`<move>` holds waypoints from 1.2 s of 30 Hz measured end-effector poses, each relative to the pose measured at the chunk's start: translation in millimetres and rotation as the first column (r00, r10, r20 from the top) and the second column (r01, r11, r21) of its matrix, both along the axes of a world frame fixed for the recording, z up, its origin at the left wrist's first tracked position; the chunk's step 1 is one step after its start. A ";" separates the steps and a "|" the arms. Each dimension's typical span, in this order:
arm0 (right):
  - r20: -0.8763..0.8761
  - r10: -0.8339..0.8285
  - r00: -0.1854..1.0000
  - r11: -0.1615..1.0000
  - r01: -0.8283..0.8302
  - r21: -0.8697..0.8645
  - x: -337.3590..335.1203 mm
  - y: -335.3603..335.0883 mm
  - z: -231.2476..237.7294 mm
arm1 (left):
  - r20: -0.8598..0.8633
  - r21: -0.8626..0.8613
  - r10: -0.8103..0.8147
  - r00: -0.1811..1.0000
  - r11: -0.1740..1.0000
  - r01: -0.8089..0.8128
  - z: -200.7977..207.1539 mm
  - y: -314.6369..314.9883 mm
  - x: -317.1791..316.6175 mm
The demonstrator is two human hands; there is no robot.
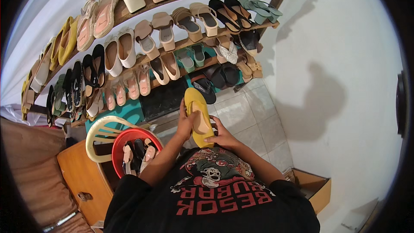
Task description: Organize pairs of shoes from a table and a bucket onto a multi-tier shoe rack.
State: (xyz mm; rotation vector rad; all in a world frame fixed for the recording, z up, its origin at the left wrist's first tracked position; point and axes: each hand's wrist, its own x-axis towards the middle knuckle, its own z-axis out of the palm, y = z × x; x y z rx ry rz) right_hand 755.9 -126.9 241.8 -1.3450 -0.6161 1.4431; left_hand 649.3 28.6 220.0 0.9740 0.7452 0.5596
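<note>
A yellow flat shoe (202,121) is held in front of my chest, its insole facing up and its length pointing away from me. My left hand (186,124) grips its left side, with the thumb reaching into the opening. On the right side, near the end closest to me, my right hand (221,134) is closed round the edge with the thumb on top. Whether a second shoe lies underneath cannot be made out.
Ahead, a wooden rack (181,45) carries several rows of shoes and sandals. At my left, a red bucket (117,144) of shoes sits on a cream plastic chair (92,146), beside a wooden cabinet (79,168). A cardboard box (321,192) stands by the white wall (345,39) at right.
</note>
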 end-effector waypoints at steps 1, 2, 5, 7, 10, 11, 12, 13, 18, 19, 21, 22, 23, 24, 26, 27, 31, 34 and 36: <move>-0.033 -0.030 0.999 0.999 0.031 0.034 10.9 -4.0 -12.9 | -0.048 0.038 -0.020 0.999 0.999 0.022 1.0 -5.5 9.0; -0.071 -0.054 0.996 0.996 0.059 0.070 20.6 -4.9 -19.2 | -0.054 0.043 0.001 0.999 0.999 0.001 2.7 -7.6 13.7; -0.131 -0.080 0.988 0.989 0.095 0.114 41.2 -7.2 -27.6 | -0.038 -0.044 -0.108 0.993 0.993 0.106 1.4 -20.1 13.8; -0.224 -0.138 0.965 0.982 0.163 0.095 54.2 -5.9 -28.0 | -0.108 -0.164 -0.206 0.973 0.969 0.187 15.4 -34.9 7.5; -0.212 -0.001 0.977 0.996 0.020 0.084 69.1 -0.3 -27.3 | -0.120 -0.265 -0.266 0.956 0.937 0.227 13.3 -59.5 -4.9; -0.251 0.026 0.968 0.998 -0.010 0.067 67.9 3.5 -16.2 | -0.089 -0.262 -0.221 0.971 0.946 0.191 12.2 -64.0 -8.1; -0.254 0.043 0.966 0.997 -0.026 0.070 65.0 6.1 -24.5 | -0.056 -0.257 -0.178 0.982 0.953 0.157 11.1 -65.5 -11.5; -0.188 0.035 0.982 0.995 -0.017 0.099 62.4 5.1 -37.9 | -0.055 -0.257 -0.173 0.983 0.954 0.153 8.5 -65.3 -13.2; -0.157 -0.001 0.988 0.990 0.023 0.137 44.2 20.0 -45.6 | -0.094 -0.091 -0.052 0.994 0.995 0.043 7.1 -49.9 -23.5; -0.202 -0.054 0.978 0.987 0.082 0.135 39.0 24.1 -48.3 | -0.077 -0.086 -0.054 0.996 0.995 0.048 10.8 -44.5 -22.1; -0.228 -0.112 0.967 0.980 0.145 0.133 35.4 28.2 -52.2 | -0.176 0.009 -0.015 0.984 1.000 0.017 17.1 -28.2 -16.5; -0.173 -0.158 0.972 0.981 0.175 0.085 30.9 35.6 -39.1 | -0.161 0.010 -0.014 0.987 1.000 0.015 10.6 -16.4 -16.8; -0.114 -0.198 0.974 0.979 0.202 0.033 29.2 38.0 -28.8 | -0.174 0.191 0.009 0.985 0.981 0.025 0.5 -8.2 -17.2; -0.100 -0.191 0.976 0.980 0.195 0.029 31.5 43.3 -27.6 | -0.186 0.365 0.036 0.982 0.930 0.035 -9.7 0.3 -14.8; 0.040 -0.231 0.972 0.971 0.228 0.072 40.0 60.7 -25.9 | -0.105 0.441 0.051 0.993 0.898 0.000 -9.7 19.2 -0.8; 0.030 -0.221 0.975 0.975 0.220 0.019 48.2 65.6 -20.4 | -0.131 0.400 0.029 0.991 0.916 0.026 -4.1 25.0 7.9; 0.086 -0.245 0.966 0.969 0.241 0.056 74.6 101.5 -6.1 | -0.105 0.449 0.060 0.993 0.893 -0.006 -17.8 60.4 38.0; 0.164 -0.201 0.966 0.979 0.190 0.079 99.0 134.9 -10.2 | -0.128 0.565 0.113 0.985 0.825 -0.021 -40.3 96.1 58.4; 0.115 -0.201 0.973 0.978 0.193 0.078 120.4 154.3 -14.8 | -0.151 0.627 0.110 0.982 0.779 0.010 -33.0 116.5 79.8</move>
